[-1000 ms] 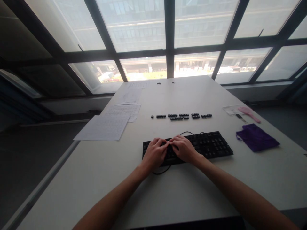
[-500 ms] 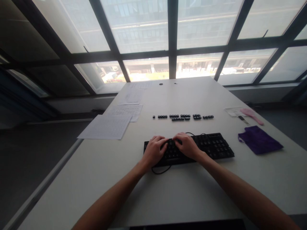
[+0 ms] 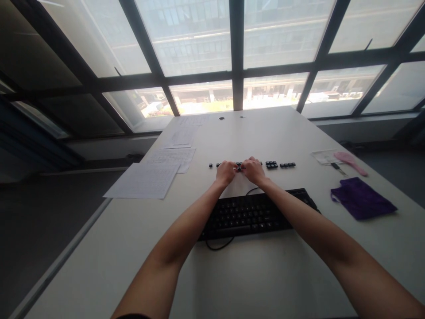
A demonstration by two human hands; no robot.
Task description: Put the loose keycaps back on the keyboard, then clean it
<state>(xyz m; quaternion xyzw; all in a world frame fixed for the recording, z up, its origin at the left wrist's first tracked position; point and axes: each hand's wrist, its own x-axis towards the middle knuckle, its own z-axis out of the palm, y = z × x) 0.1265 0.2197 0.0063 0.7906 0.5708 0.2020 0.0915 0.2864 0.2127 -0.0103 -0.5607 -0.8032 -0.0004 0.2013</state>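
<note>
fingers [image 3: 234, 165] of left hand [image 3: 227, 172], right hand [image 3: 253, 170] at keycaps [image 3: 239, 168], grip unclear; one keyboard [image 3: 247, 213], one pouch [image 3: 364, 198]

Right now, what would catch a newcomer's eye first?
Probably the left hand and right hand, close together at the small black keycaps beyond the black keyboard. Then the purple cloth, lying right of the keyboard, and the bright windows past the table.

keycaps [image 3: 271, 164]: partly behind hands [image 3: 226, 172] [image 3: 253, 170] | keyboard [image 3: 245, 215]: partly behind arms [image 3: 186, 226] [image 3: 312, 226] | papers [image 3: 142, 180]: writing illegible | arms: bottom-cropped
</note>
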